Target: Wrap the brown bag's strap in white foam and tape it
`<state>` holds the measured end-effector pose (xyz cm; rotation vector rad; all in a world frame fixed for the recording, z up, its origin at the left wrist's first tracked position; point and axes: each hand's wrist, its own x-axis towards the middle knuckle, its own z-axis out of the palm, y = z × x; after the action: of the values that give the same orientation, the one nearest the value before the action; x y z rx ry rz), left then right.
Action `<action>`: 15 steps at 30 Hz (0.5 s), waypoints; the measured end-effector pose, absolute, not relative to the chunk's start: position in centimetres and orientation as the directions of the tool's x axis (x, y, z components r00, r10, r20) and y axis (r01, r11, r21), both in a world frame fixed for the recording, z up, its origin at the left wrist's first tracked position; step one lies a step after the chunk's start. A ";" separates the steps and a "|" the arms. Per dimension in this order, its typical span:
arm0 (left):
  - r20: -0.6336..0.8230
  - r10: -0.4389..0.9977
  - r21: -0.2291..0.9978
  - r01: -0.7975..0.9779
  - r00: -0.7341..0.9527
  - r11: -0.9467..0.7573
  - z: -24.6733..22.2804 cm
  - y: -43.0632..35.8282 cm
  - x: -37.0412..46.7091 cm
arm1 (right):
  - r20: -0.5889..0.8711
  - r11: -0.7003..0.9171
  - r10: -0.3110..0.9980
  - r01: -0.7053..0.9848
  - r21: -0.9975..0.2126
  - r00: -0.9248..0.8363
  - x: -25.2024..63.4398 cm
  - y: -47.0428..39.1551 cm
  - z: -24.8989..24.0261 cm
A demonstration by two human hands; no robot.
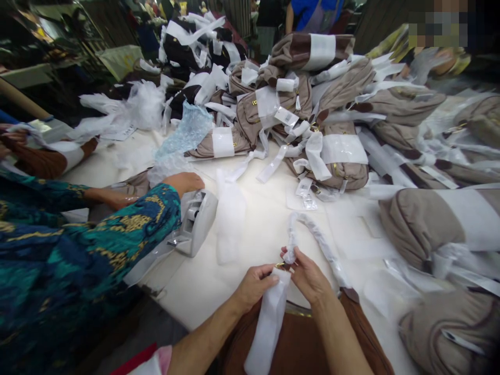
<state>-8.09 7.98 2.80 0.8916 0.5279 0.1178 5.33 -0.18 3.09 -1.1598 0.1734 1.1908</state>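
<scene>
A brown handbag [297, 333] lies at the table's near edge, below my two hands. Its strap [320, 234] is wound in white wrapping and arches up over the tabletop. My left hand [255, 284] pinches the top of a white wrapping strip [267, 328] beside a gold-coloured metal clasp [279, 265]. The strip hangs down across the bag's front. Close by on the right, my right hand [310, 276] grips the wrapped strap's end near the clasp. Its fingertips are partly hidden behind the strap.
A tape dispenser [199, 224] stands left, with a co-worker's hand [185, 182] on it. Grey-brown bags [344, 156] with white bands are piled across the back and right. Blue bubble wrap [185, 130] and a flat white strip [230, 224] lie on the white table [261, 203].
</scene>
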 end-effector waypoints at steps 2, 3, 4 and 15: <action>-0.390 0.320 0.730 0.078 0.864 0.679 2.8 8.2 -8.1 | -0.649 -0.113 0.656 -0.800 -0.589 0.385 4.7 -0.2 2.6; -0.393 0.327 0.707 0.055 0.859 0.705 2.7 8.4 -8.1 | -0.648 -0.114 0.655 -0.797 -0.593 0.388 4.3 -0.3 2.3; -0.399 0.335 0.684 0.034 0.854 0.729 2.5 8.6 -8.2 | -0.643 -0.105 0.645 -0.786 -0.609 0.412 4.0 -0.6 2.0; -0.384 0.310 0.731 0.081 0.870 0.678 2.3 9.4 -8.2 | -0.550 -0.046 0.656 -0.700 -0.712 0.516 4.7 0.3 3.1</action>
<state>-8.18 9.37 2.32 0.8247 0.5141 0.1354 4.74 0.25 3.05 -1.1862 0.0463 1.0984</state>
